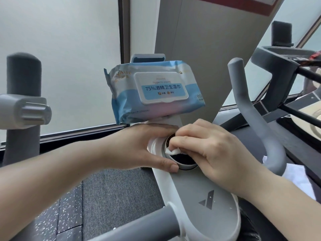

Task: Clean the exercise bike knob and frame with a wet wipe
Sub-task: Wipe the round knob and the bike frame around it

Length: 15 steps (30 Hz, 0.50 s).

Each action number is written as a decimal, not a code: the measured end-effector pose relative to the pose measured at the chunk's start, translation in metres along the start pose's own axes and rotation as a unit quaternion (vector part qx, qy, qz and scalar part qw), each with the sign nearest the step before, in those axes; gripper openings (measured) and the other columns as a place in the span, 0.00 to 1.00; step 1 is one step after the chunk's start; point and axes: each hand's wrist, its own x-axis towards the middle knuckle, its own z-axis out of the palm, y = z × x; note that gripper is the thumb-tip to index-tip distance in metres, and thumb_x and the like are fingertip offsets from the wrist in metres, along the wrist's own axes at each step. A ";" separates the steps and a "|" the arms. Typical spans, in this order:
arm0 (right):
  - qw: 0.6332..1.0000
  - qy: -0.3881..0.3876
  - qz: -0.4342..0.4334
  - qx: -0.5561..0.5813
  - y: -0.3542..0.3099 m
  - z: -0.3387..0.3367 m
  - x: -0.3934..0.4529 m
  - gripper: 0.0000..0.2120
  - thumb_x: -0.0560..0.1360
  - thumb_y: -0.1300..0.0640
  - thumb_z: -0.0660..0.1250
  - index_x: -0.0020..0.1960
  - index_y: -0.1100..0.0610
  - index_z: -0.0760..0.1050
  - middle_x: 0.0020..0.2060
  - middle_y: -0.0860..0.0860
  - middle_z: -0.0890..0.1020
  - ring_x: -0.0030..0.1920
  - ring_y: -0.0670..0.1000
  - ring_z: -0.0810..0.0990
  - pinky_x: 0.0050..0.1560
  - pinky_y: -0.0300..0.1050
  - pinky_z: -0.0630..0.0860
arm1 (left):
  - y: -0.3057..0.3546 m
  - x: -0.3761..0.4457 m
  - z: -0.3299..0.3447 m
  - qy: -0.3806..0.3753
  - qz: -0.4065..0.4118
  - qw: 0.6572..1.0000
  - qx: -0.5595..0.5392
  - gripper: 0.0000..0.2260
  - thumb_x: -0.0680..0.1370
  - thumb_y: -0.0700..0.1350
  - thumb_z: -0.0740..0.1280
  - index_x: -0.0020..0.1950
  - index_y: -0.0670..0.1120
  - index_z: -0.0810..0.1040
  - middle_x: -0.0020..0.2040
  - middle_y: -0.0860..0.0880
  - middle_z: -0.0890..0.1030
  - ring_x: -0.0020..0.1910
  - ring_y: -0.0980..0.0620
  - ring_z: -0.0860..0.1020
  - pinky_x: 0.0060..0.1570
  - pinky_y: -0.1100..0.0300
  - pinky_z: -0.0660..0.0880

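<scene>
I am looking down over the bike frame (196, 192), its pale grey top panel with the dark triangular logo lying nearest me, and a grey tube crossing below it. Just beyond the logo the knob (182, 158) is sitting on the frame, a round dial with a dark face and a light rim. My left hand (139, 146) is reaching in from the left of the knob and cupping it: the thumb is lying along its near side and the fingers are curling round its far side, so it is gripping the knob. My right hand (208, 150) is coming in from the right of the knob, its fingers bunched narrow and pinching the wet wipe (171, 150), a small white wad that is pressing on the knob's dark face at its left part. How much of the wipe is folded under the fingers I cannot quite tell.

To the right of the knob a curved grey handlebar (250, 115) is rising. Behind the knob a blue and white pack of wipes (156, 92) is leaning with its lid closed. Far left of the knob a second grey handlebar post (22, 94) is standing before the frosted window (69, 49).
</scene>
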 end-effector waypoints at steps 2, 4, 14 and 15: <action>0.999 0.010 -0.027 -0.036 0.000 -0.002 -0.002 0.11 0.75 0.62 0.62 0.51 0.52 0.80 0.47 0.45 0.81 0.44 0.54 0.77 0.40 0.53 0.76 | 0.000 0.000 0.000 0.001 -0.003 1.000 0.000 0.26 0.70 0.53 0.74 0.67 0.52 0.73 0.64 0.61 0.75 0.65 0.64 0.70 0.65 0.65 0.64; 0.998 0.020 -0.037 -0.049 0.002 -0.003 -0.003 0.11 0.75 0.62 0.62 0.50 0.52 0.81 0.46 0.45 0.81 0.43 0.54 0.78 0.39 0.53 0.75 | -0.001 0.000 0.000 -0.001 -0.005 1.000 -0.004 0.26 0.70 0.53 0.74 0.67 0.52 0.73 0.64 0.60 0.75 0.65 0.63 0.70 0.65 0.65 0.64; 0.957 0.143 0.217 0.127 -0.004 0.006 0.005 0.04 0.73 0.52 0.69 0.43 0.50 0.83 0.38 0.44 0.80 0.42 0.44 0.79 0.44 0.41 0.75 | -0.007 -0.002 -0.002 -0.019 -0.016 1.000 0.018 0.31 0.71 0.58 0.72 0.71 0.61 0.65 0.69 0.69 0.67 0.69 0.69 0.62 0.71 0.63 0.59; 0.946 0.164 0.235 0.150 -0.007 0.004 0.007 0.03 0.73 0.53 0.71 0.42 0.50 0.83 0.38 0.44 0.80 0.42 0.44 0.80 0.44 0.38 0.75 | -0.007 -0.003 -0.002 -0.016 -0.022 0.999 0.020 0.31 0.70 0.59 0.71 0.71 0.63 0.64 0.68 0.71 0.66 0.69 0.71 0.61 0.71 0.64 0.58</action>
